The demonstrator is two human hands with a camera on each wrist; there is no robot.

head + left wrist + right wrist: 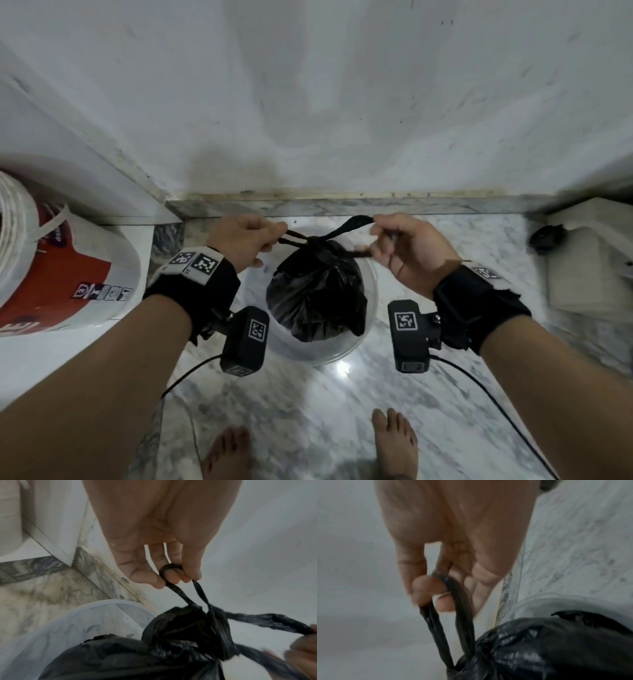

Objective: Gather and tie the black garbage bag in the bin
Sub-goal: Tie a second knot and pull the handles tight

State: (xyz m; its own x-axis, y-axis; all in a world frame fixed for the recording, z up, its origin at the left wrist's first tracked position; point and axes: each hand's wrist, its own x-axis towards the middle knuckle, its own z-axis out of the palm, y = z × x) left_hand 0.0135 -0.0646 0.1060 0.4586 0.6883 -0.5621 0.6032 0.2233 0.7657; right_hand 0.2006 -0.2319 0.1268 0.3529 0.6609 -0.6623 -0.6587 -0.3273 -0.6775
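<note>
A black garbage bag [315, 294] sits gathered in a clear round bin [371, 298] on the marble floor by the wall. Its neck is bunched into a knot [313, 241], with a handle loop running out to each side. My left hand [245, 241] pinches the left loop [173, 588], which wraps round a fingertip. My right hand [399, 248] pinches the right loop [460, 601] between thumb and fingers. Both loops [352, 224] are stretched apart above the bin. The bag's body [137, 660] [547, 649] fills the lower part of both wrist views.
A white and red bucket [68, 274] with a coil of white tubing stands on a raised ledge at the left. A pale box [589, 267] and a dark small object [546, 236] lie at the right. The white wall [342, 102] is just behind the bin. My bare feet [394, 442] stand close in front.
</note>
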